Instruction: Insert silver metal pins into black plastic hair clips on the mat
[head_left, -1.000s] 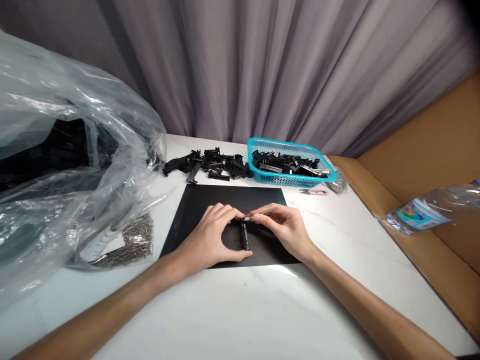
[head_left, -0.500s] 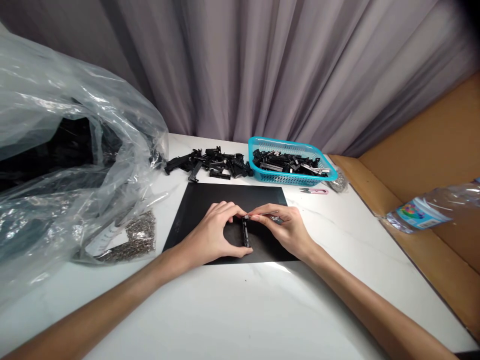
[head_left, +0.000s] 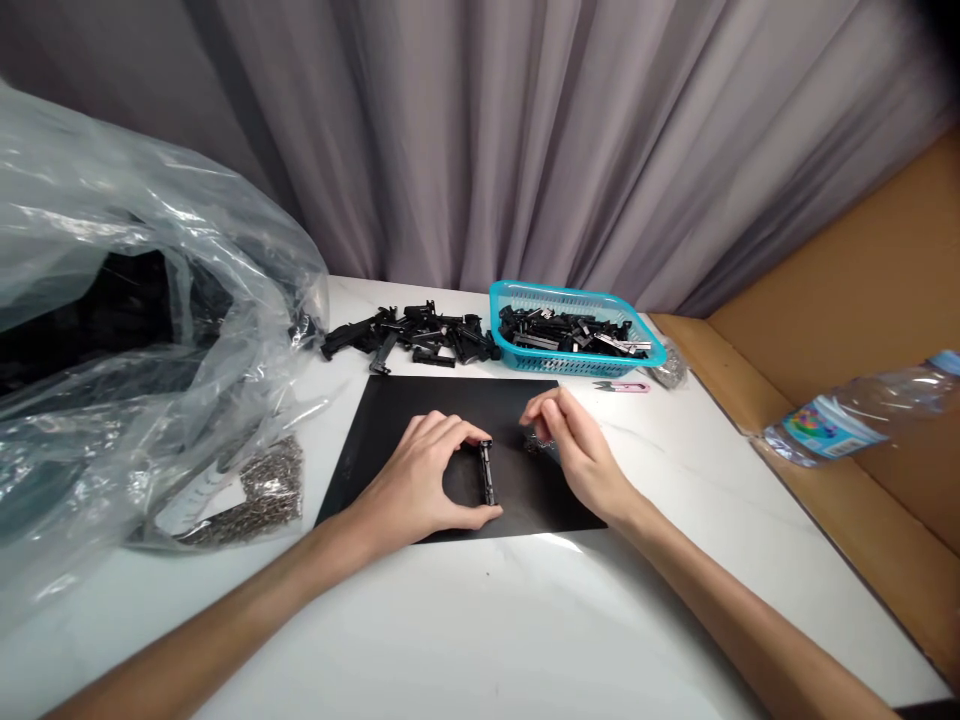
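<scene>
My left hand (head_left: 431,465) grips a small, narrow black plastic part (head_left: 487,472) endwise between thumb and fingertips, just over a black mat (head_left: 420,400). My right hand (head_left: 581,445) is to the right of that part, apart from it, with its fingers curled closed. What it holds, if anything, is hidden. A little heap of small shiny metal pieces (head_left: 534,441) lies on the mat beside and partly under the right fingers.
Behind the mat lie a pile of black plastic parts (head_left: 433,357) and a blue basket (head_left: 577,366) of similar parts. Pink-handled thread snips (head_left: 628,387) are right of the mat. Plastic bags (head_left: 274,495) stand left; a bottle (head_left: 832,428) lies on cardboard at right.
My right hand has drawn back to the right from the black part, and its fingers have curled in. The left hand still holds the part. The view has shifted slightly.
</scene>
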